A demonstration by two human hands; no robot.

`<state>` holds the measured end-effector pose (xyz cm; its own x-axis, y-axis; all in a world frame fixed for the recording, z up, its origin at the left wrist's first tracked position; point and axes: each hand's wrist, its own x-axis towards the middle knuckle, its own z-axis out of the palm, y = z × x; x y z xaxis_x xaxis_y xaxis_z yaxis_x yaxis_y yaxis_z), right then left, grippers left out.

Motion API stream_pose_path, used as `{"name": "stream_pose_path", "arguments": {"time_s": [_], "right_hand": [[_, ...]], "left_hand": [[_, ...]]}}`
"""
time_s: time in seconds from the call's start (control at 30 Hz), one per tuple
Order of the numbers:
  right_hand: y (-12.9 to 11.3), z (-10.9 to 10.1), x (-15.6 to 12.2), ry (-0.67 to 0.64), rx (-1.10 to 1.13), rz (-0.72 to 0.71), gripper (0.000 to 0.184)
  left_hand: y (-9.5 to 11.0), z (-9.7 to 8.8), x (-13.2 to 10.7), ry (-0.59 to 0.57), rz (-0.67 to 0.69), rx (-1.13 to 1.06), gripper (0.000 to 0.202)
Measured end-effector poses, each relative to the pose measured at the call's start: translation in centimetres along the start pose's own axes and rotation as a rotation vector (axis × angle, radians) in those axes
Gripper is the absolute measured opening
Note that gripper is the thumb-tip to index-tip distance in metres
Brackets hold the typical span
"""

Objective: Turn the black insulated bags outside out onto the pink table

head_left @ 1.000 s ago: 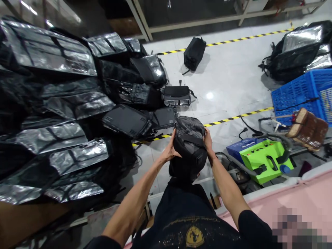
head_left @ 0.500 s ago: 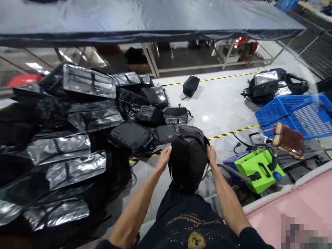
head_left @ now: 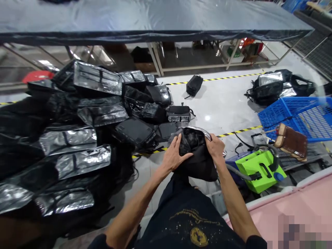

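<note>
A black backpack (head_left: 198,162) hangs in front of my torso, its top turned open so that a dark inside and a silvery lining edge show. My right hand (head_left: 215,147) is closed on the rim at the right, beside the silver edge. On the left side of the mouth lies my left hand (head_left: 174,155), fingers stretched out against the fabric and thumb apart. The backpack's underside is hidden.
Black bags with silver linings (head_left: 83,169) pile up on the left. A small black bag (head_left: 194,85) lies on the floor ahead. To the right are a blue crate (head_left: 275,114), a green machine (head_left: 259,171) and a brown padded item (head_left: 293,142). A covered table (head_left: 155,17) spans the back.
The backpack has gone from closed, with its vented panel showing, to open at the top. My left hand has shifted from its side onto the mouth; my right hand now grips the rim.
</note>
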<state>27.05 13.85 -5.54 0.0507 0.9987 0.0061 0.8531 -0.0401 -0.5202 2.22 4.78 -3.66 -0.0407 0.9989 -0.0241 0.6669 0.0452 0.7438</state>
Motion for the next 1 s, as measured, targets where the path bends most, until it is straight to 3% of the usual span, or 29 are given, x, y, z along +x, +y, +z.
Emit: {"name": "stream_pose_path", "arguments": {"time_s": [0.1,0.17,0.23,0.3,0.37,0.47,0.53,0.63,0.77,0.93,1.0], "right_hand": [[2.2,3.4,1.4,-0.249,0.143,0.177,0.047],[3.4,4.2,2.1,-0.301,0.185,0.169,0.05],[3.9,3.7,2.1,-0.291,0.233,0.164,0.051],[4.0,2.1,1.8,-0.266,0.33,0.161,0.055],[3.9,0.1,1.7,-0.23,0.44,0.14,0.06],[4.0,-1.5,2.8,-0.203,0.514,0.119,0.066],[4.2,-0.7,3.8,-0.228,0.511,0.151,0.069],[4.6,2.7,4.1,-0.263,0.497,0.24,0.071],[5.6,6.1,0.5,-0.138,0.554,0.241,0.082],[10.5,3.9,-8.3,0.09,0.293,-0.042,0.096],[12.8,3.2,-11.8,0.135,0.19,-0.054,0.103]], "left_hand": [[-5.5,3.2,0.8,-0.075,-0.008,-0.095,0.14],[-7.1,3.4,1.1,-0.094,0.072,-0.106,0.145],[-7.0,2.5,0.8,-0.125,0.128,-0.091,0.134],[-6.1,1.1,0.1,-0.136,0.109,-0.069,0.108],[-4.9,0.0,-0.5,-0.101,0.056,-0.06,0.084],[-3.7,-0.6,0.3,0.004,0.029,-0.082,0.072],[-3.6,0.2,1.9,0.044,-0.006,-0.128,0.061],[-4.2,2.3,4.6,0.031,-0.145,-0.188,0.051],[-6.0,3.9,6.3,0.004,-0.159,-0.242,0.054],[-7.7,4.6,6.2,0.002,-0.182,-0.34,0.062],[-7.9,5.2,6.1,0.018,-0.208,-0.356,0.068]]}}
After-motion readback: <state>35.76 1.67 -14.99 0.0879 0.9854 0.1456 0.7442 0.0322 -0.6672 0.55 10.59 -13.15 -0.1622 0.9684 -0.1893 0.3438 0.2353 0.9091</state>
